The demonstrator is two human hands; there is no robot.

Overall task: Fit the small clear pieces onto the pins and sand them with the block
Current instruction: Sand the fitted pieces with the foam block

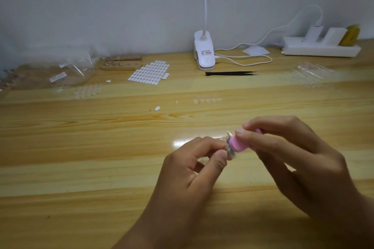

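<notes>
Left grip (194, 168) pinches a pin (230, 152); right grip (293, 157) holds the pink block (239, 144) against it.

Clip lamp (204, 54), black tweezers (230, 73), power strip (303, 49).

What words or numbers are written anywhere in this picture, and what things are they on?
White sticker on the clip lamp: red and black print, too small to read.
White labels on the clear bags: blurred, cannot be read.
Pink sanding block: no writing shows on it.
So there is no text here that can be read.
</notes>
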